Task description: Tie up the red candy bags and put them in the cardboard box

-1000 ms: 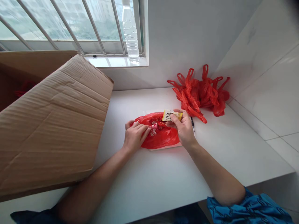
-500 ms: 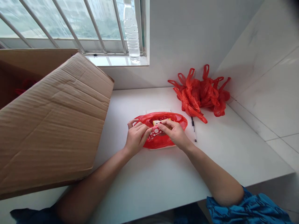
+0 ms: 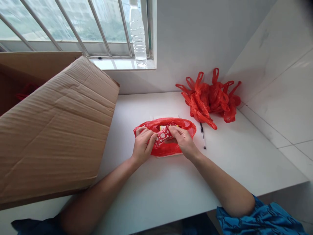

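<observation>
Between my two hands is a small red packet with white dots. My left hand pinches its left end, and my right hand grips the right end with thumb and fingers. The packet is held over an open red plastic bag lying on the white table. Inside the bag, behind the packet, a bit of something yellow and white shows; most of the contents are hidden by my hands.
A large open cardboard box takes up the left, with something red inside. Several knotted red plastic bags sit at the back right, beside a pen. A clear water bottle stands on the windowsill.
The red dotted packet has come up and turned between my hands, showing more of its face. My left fingers have drawn in from the bag's left rim.
</observation>
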Demonstrator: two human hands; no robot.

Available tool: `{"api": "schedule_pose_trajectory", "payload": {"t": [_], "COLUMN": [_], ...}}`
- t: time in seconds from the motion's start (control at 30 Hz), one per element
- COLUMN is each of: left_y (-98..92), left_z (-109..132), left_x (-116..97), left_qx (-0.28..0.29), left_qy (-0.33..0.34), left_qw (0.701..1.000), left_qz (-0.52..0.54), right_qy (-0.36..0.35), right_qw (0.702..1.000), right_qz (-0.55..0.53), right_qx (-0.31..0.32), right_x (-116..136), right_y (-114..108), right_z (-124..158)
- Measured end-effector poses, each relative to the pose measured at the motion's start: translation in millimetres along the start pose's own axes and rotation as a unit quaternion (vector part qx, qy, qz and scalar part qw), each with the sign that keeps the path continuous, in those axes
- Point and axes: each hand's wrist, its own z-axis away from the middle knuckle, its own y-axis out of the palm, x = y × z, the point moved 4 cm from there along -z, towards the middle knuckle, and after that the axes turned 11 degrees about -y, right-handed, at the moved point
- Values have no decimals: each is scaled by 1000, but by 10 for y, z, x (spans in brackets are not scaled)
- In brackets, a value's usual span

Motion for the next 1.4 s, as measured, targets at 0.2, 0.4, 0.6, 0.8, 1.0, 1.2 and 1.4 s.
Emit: {"api": "schedule_pose_trajectory", "payload": {"t": [0.2,0.4,0.6,0.8,1.0,1.2,1.4], "left_y": [41,91,38,81,74,70,67], "left_z": [56,72,28,21,31,40,50], "left_x": [8,-11,4,32,71,71,35], "left_qx": [-21,37,1,33,35,23,21], "left_qy": [-109,-146,-146,-230,-280,-271,-262], "left_qw": [987,979,974,923,888,894,894], "left_qz": [115,140,171,307,364,356,362], "right_qy": [-55,-23,-74,-104,-57,-56,-60], "right_qw": [993,998,973,971,991,992,993], "right_qz": [107,47,200,205,113,105,102], "right_qx": [21,19,85,66,38,35,31], "right_x": [-23,25,139,159,149,171,163], "right_y": [78,45,14,-6,-27,-11,7], "right_z": [31,21,36,28,0,4,5]}}
